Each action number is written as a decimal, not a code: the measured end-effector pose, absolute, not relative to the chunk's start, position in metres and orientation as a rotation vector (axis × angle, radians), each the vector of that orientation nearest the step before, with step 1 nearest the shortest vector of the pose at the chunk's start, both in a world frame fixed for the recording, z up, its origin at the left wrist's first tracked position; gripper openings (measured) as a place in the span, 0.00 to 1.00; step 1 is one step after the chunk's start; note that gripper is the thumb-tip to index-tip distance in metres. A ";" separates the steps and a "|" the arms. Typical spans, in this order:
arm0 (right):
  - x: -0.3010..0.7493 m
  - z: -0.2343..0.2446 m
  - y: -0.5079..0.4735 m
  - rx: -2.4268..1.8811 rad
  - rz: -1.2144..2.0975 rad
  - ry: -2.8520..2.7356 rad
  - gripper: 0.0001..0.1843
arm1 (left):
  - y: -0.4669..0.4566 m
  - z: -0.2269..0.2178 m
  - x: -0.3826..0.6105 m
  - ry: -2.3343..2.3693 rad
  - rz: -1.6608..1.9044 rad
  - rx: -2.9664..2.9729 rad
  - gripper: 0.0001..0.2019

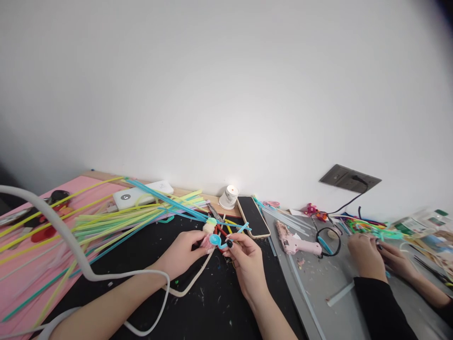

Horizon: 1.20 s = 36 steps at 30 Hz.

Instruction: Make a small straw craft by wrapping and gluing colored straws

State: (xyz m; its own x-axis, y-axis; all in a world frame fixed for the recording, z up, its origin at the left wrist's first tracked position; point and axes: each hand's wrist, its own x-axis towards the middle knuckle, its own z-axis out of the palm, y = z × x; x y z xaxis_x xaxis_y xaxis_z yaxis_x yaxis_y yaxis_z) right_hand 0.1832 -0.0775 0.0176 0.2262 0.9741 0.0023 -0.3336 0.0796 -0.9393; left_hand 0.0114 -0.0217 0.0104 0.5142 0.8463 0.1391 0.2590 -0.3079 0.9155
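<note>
"What's the left hand doing?"
"Its fingertips pinch a small pink-and-cream fuzzy piece above the black mat."
"And the right hand?"
"Pinching a coiled blue stem, close against that piece."
"Past them?"
"Scissors and a white cup on the far side, a phone to the cup's right."
"Farther out?"
"Pastel stems left; right, a pink glue gun, then a co-worker's hands."

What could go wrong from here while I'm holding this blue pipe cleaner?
The white cable looping close to the left hand might snag it. The phone just beyond the right hand could get bumped. The blue pipe cleaner has a coiled end that might unwind if it slips.
</note>
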 end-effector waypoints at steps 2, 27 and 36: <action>0.182 0.016 -0.078 -1.046 1.152 -0.864 0.08 | -0.022 0.010 0.011 0.920 0.783 1.878 0.10; 0.186 0.021 -0.085 -1.344 1.030 -1.501 0.15 | -0.023 0.017 0.007 1.106 1.005 1.718 0.05; 0.241 0.039 -0.074 -1.723 0.184 -1.447 0.18 | -0.024 0.021 0.008 1.155 0.997 1.756 0.07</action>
State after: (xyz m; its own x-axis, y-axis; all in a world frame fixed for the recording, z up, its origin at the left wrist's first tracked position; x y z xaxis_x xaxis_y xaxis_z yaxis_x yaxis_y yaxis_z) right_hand 0.2412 -0.0744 0.0387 0.3175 0.8625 0.3941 0.7363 0.0377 -0.6757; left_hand 0.0081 -0.0244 0.0209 0.2751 0.9437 0.1838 0.3193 -0.2700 0.9084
